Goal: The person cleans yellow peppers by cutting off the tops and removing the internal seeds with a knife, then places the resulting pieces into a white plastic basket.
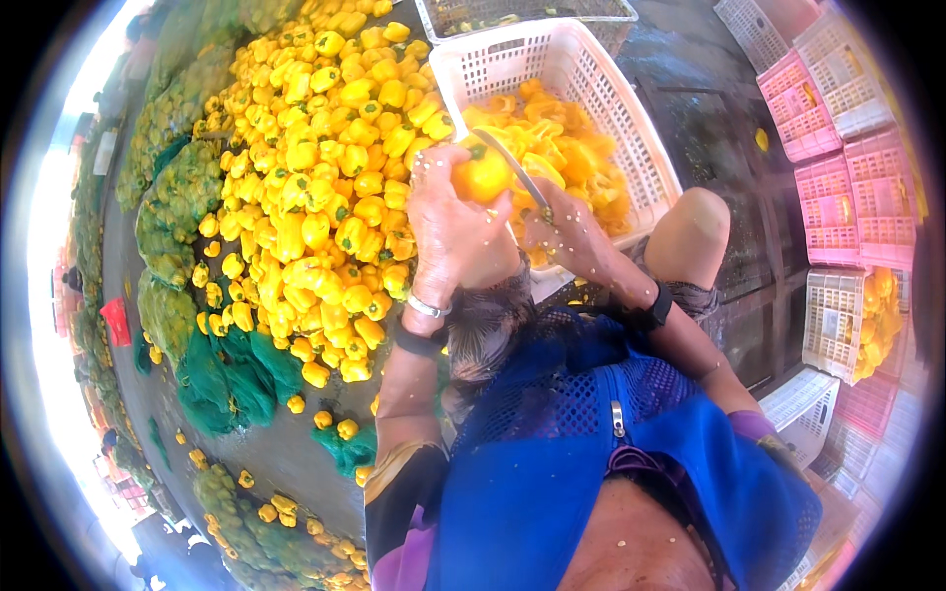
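My left hand [448, 212] is closed around a whole yellow bell pepper [483, 175], its green stem facing up. In my right hand [572, 231] is a knife [517, 172], its curved blade lying against the pepper's right side. Small pale seeds are stuck to both hands and forearms. Both hands are over the near left rim of a white plastic crate [645, 128]. Inside the crate lies a heap of cut yellow pepper pieces [591, 163]. The knife's handle is mostly hidden in my fingers.
A big pile of whole yellow peppers [305, 158] spreads on the floor to my left, with green mesh sacks [168, 227] beyond it. A dark crate [522, 15] stands behind the white one. Stacked pink crates [828, 207] line the right side.
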A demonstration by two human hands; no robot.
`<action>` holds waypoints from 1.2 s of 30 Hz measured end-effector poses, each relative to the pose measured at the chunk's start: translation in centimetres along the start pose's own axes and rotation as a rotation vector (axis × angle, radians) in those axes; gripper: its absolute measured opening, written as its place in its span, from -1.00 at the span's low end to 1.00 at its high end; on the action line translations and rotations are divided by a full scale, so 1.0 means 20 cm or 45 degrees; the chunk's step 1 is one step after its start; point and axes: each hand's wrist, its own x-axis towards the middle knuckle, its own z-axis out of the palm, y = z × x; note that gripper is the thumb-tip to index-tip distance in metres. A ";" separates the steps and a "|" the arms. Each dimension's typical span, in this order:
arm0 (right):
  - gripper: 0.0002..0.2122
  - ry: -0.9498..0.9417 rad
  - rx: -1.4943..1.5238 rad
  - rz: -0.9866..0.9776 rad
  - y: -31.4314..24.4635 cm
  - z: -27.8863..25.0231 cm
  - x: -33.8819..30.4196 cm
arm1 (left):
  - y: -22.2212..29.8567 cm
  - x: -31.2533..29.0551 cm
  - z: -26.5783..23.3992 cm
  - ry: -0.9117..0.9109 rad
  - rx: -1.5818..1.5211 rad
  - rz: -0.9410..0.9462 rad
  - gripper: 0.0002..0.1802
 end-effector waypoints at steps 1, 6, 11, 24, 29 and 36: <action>-0.60 -0.010 0.004 0.003 0.01 -0.01 -0.02 | 0.02 -0.01 0.02 -0.016 0.005 0.027 -0.45; -0.60 -0.115 0.129 0.021 0.16 -0.04 -0.04 | 0.12 -0.06 0.08 -0.265 0.042 0.214 -0.51; -0.64 -0.170 0.337 0.293 0.15 -0.03 -0.11 | 0.07 -0.02 0.10 -0.017 -0.764 -0.098 -0.40; -0.54 0.249 0.834 0.516 0.04 -0.15 -0.13 | 0.05 -0.20 0.25 -0.342 -0.541 -0.626 -0.68; -0.60 0.252 0.526 0.338 -0.05 -0.13 -0.18 | 0.04 -0.25 0.23 -0.518 -0.443 -0.619 -0.51; -0.53 0.156 0.430 0.274 -0.08 -0.13 -0.25 | 0.09 -0.31 0.23 -0.571 -0.625 -0.485 -0.50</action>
